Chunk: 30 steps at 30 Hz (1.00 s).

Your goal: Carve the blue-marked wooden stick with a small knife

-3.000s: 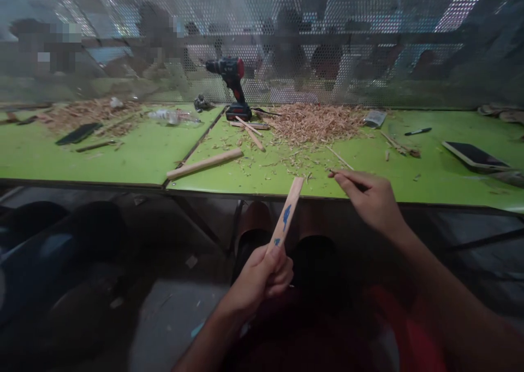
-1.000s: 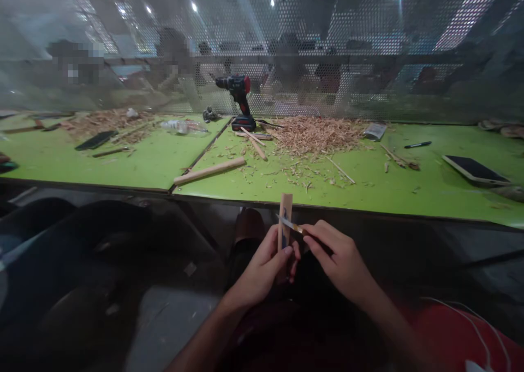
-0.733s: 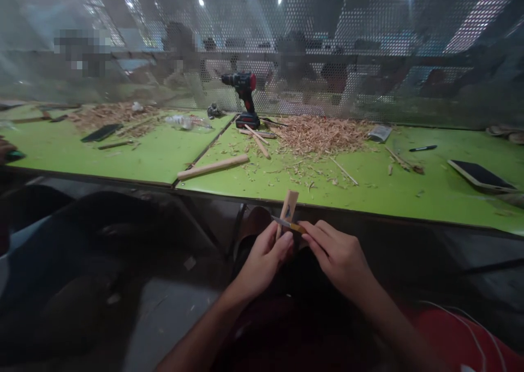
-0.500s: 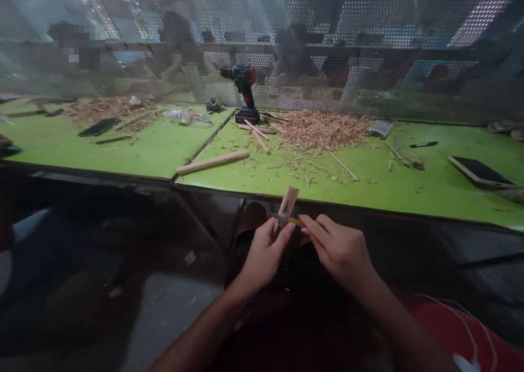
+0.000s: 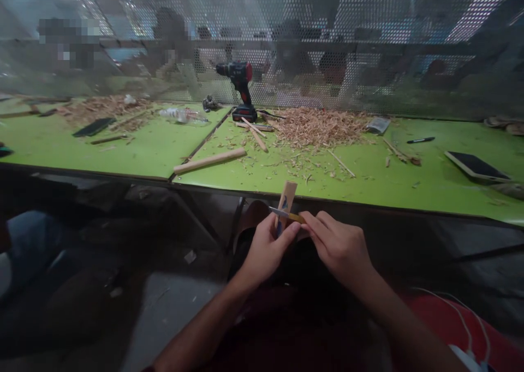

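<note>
Wooden strip (image 5: 288, 195) sits gripped in my left hand (image 5: 267, 246), seemingly steadied against the knife (image 5: 286, 214) my right hand (image 5: 340, 244) pinches across it.

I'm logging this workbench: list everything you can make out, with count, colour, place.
wood strip: 1, pale with blue marks, front centre
knife: 1, grey and yellow, across strip
drill: 1, black and red, back centre
shavings: 2 heaps, tan, centre and left
wooden rod: 1, pale, front edge
sticks: several, pale, mostly near drill
bottle: 1, clear, left of drill
packet: 1, grey, right of centre heap
pen: 1, black, right
phone: 1, black screen, far right
slab: 1, black, left
table: 2 sections, green, across middle
screen: 1, grey, behind table
people: several, dim, behind screen
left hand: 1, bare, gripping strip
right hand: 1, bare, gripping knife
</note>
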Each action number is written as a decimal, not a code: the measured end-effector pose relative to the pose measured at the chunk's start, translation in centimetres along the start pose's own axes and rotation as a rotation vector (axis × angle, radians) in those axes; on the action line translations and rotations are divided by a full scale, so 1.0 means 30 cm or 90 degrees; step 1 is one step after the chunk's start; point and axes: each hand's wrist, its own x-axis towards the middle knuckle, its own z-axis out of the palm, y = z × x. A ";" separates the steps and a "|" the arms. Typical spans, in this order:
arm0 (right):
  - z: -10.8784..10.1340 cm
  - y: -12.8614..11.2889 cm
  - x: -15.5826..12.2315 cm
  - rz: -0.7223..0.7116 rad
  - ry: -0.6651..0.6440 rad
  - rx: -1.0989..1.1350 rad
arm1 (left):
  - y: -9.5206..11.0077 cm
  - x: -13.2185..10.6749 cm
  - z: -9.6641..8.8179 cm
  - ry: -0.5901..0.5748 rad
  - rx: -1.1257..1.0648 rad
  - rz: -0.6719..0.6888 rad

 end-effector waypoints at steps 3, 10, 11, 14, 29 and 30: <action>-0.008 0.007 0.006 -0.014 0.005 -0.048 | 0.011 0.005 -0.003 0.030 0.044 0.030; -0.027 -0.021 0.011 -0.019 -0.005 -0.136 | 0.032 0.014 -0.001 0.070 0.092 0.057; -0.027 -0.027 0.010 -0.015 0.002 -0.139 | 0.033 0.014 0.001 0.072 0.087 0.056; -0.022 -0.041 0.005 -0.005 0.016 -0.155 | 0.029 0.011 0.012 0.079 0.071 0.049; -0.032 0.006 0.016 -0.039 0.016 -0.116 | 0.026 0.004 -0.016 -0.004 0.056 0.057; -0.031 0.003 0.014 -0.034 0.015 -0.117 | 0.025 0.007 -0.015 0.008 0.083 0.069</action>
